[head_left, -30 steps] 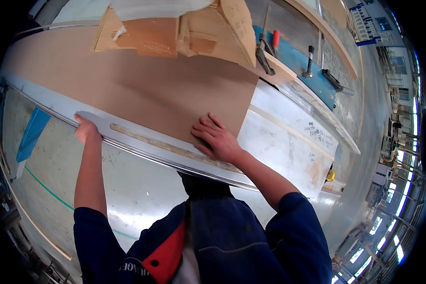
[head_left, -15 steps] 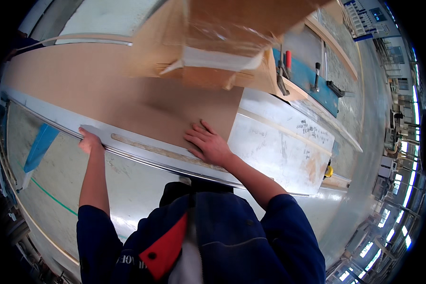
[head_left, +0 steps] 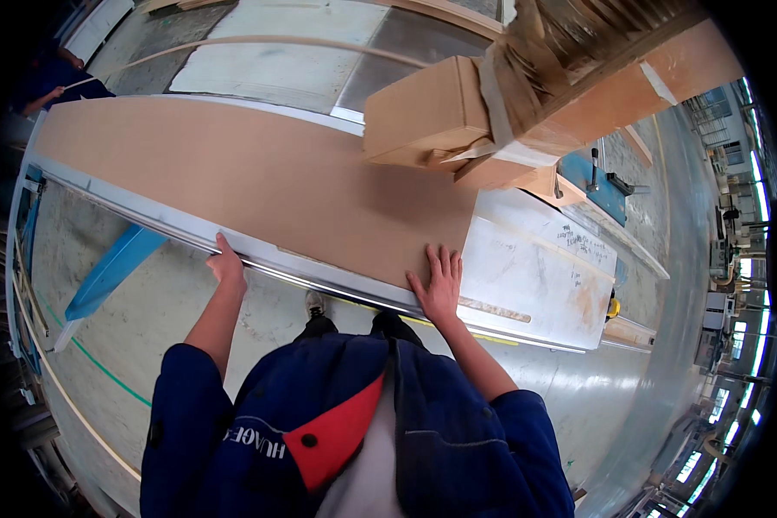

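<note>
A large brown sheet (head_left: 276, 168) lies flat on a long white bench top (head_left: 540, 259) with a metal near edge. Curled around that edge, my left hand (head_left: 227, 262) has its thumb side up beside the sheet's near border. Close to the sheet's near right corner rests my right hand (head_left: 440, 281), fingers stretched out and spread on the brown surface. A thin wooden strip (head_left: 501, 311) sticks out to the right of this hand on the white top; its left part is mostly covered by the sheet.
A long cardboard-wrapped bundle (head_left: 527, 129) juts over the sheet's far right part. At the far left, another person (head_left: 47, 86) holds a long thin strip (head_left: 233, 41). Clamps (head_left: 594, 171) stand on a blue surface at right. A blue support (head_left: 112, 272) slants below the bench.
The brown sheet has shifted toward me and now covers much of the wooden strip. My right hand has turned, its fingers pointing away from me. In the picture, the cardboard bundle sits farther right.
</note>
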The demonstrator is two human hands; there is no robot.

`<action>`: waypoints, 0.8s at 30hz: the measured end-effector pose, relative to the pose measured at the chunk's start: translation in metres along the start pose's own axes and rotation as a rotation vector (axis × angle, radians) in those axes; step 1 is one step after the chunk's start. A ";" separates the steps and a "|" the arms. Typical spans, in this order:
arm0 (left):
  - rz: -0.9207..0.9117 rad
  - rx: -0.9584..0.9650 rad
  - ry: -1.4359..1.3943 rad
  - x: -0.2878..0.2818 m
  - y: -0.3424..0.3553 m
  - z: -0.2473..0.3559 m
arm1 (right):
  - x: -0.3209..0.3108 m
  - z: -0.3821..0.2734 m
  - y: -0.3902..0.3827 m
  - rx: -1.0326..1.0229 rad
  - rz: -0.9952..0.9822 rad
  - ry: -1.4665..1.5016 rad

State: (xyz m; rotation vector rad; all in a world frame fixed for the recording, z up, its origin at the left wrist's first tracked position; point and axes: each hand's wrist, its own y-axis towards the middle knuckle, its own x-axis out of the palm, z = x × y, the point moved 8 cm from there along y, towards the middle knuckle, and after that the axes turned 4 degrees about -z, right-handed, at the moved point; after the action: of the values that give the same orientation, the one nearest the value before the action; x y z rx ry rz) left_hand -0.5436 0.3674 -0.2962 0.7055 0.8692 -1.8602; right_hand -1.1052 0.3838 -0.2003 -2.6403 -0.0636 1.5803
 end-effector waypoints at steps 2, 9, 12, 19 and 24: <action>-0.241 0.043 -0.162 -0.015 0.038 0.000 | 0.003 -0.019 -0.029 0.004 0.003 0.008; -0.671 -0.069 -0.676 -0.041 0.132 0.029 | 0.025 -0.054 -0.127 -0.017 -0.104 0.025; -0.840 -0.168 -0.713 -0.033 0.128 0.028 | 0.027 -0.051 -0.134 -0.038 -0.234 -0.069; -0.896 -0.182 -0.711 -0.027 0.059 0.021 | -0.015 0.026 -0.155 0.037 0.017 0.109; -0.742 -0.305 -0.544 -0.031 0.043 0.024 | -0.075 0.216 -0.222 1.188 0.834 0.371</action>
State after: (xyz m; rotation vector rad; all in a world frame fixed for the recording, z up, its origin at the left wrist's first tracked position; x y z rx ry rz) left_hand -0.4942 0.3500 -0.2699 -0.3725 1.0874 -2.3096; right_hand -1.3313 0.6068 -0.2190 -1.8757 1.5762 0.6773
